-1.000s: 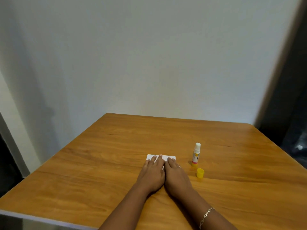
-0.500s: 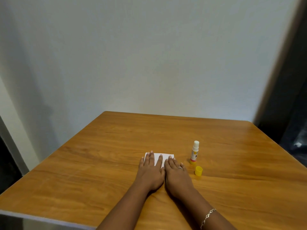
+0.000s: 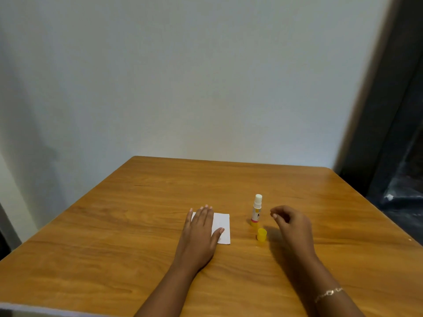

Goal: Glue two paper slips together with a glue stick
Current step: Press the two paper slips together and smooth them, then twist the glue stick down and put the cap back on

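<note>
White paper slips lie flat on the wooden table. My left hand rests palm down on their left part, fingers spread, hiding that side. An uncapped glue stick stands upright to the right of the paper, its white tip showing. Its yellow cap sits on the table just in front of it. My right hand hovers right of the glue stick with fingers loosely curled and nothing in them, its fingertips a short way from the stick.
The table's far edge meets a plain white wall. A dark doorway or curtain stands at the right. The table's near edge runs along the bottom left.
My right hand has lifted off the paper and moved right, to beside the glue stick. My left hand stays flat on the paper, a little further left.
</note>
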A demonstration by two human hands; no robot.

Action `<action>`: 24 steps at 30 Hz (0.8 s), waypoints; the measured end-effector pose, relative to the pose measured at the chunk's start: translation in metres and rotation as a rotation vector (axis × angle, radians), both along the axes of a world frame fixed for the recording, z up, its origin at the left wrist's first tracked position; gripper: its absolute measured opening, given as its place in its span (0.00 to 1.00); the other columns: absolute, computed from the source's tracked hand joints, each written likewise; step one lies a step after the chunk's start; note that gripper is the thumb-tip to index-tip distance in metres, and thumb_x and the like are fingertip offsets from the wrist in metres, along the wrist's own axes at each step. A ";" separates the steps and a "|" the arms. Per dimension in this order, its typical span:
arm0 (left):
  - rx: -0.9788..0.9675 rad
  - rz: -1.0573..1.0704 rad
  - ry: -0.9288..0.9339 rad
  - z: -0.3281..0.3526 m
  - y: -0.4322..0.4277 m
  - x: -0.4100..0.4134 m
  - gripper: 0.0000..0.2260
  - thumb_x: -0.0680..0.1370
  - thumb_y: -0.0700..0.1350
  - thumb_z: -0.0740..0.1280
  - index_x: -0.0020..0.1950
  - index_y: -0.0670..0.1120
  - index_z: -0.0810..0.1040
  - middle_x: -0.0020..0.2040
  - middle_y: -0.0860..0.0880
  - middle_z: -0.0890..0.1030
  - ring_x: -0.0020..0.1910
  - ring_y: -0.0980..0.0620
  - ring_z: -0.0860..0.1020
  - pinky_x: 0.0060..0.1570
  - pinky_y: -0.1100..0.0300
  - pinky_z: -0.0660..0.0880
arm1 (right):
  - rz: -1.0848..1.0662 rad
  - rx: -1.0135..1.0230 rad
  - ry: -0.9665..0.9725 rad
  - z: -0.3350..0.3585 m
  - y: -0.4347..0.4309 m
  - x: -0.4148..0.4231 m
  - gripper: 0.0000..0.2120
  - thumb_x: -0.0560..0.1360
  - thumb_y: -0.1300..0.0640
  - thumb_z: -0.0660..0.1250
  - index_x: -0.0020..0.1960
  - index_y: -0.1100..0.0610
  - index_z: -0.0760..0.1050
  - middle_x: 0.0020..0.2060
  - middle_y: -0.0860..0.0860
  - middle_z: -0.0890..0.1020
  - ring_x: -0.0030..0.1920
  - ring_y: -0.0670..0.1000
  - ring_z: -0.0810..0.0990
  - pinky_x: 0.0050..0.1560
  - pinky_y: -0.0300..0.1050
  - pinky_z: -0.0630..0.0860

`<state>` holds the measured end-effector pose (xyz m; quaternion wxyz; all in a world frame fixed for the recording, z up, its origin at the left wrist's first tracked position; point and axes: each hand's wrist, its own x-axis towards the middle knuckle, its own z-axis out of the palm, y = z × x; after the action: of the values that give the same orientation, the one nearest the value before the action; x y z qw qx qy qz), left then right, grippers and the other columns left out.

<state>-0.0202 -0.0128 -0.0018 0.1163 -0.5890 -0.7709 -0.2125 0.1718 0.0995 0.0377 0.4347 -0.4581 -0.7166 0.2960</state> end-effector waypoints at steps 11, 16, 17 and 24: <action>0.121 -0.120 -0.048 -0.003 -0.001 -0.001 0.28 0.79 0.60 0.44 0.64 0.43 0.71 0.62 0.45 0.77 0.63 0.48 0.74 0.69 0.55 0.53 | 0.416 -0.363 0.080 0.002 0.027 -0.026 0.12 0.70 0.71 0.66 0.46 0.56 0.77 0.48 0.58 0.82 0.51 0.57 0.80 0.55 0.54 0.76; 0.270 -0.189 -0.224 -0.001 -0.001 0.006 0.28 0.77 0.63 0.47 0.68 0.47 0.67 0.67 0.50 0.72 0.69 0.52 0.66 0.71 0.62 0.52 | 0.450 -0.178 0.258 0.018 0.004 -0.033 0.11 0.71 0.67 0.67 0.50 0.55 0.74 0.46 0.54 0.81 0.50 0.54 0.80 0.50 0.43 0.77; 0.309 -0.187 -0.363 0.003 -0.002 0.012 0.27 0.76 0.63 0.50 0.68 0.49 0.67 0.68 0.52 0.71 0.70 0.54 0.63 0.70 0.63 0.53 | 0.502 -0.152 0.253 0.021 -0.006 -0.037 0.11 0.71 0.66 0.67 0.50 0.54 0.74 0.46 0.54 0.81 0.49 0.53 0.80 0.48 0.42 0.78; 0.465 -0.337 -0.927 0.019 -0.011 0.034 0.21 0.73 0.57 0.61 0.62 0.50 0.73 0.57 0.57 0.79 0.59 0.58 0.75 0.58 0.60 0.73 | 0.641 -0.086 0.156 -0.015 -0.053 -0.065 0.10 0.71 0.59 0.63 0.51 0.51 0.75 0.44 0.53 0.82 0.47 0.54 0.81 0.48 0.52 0.78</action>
<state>0.0142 -0.0234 0.0167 -0.1444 -0.5076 -0.5692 -0.6305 0.1069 0.0461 0.0227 0.3535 -0.2030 -0.7757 0.4817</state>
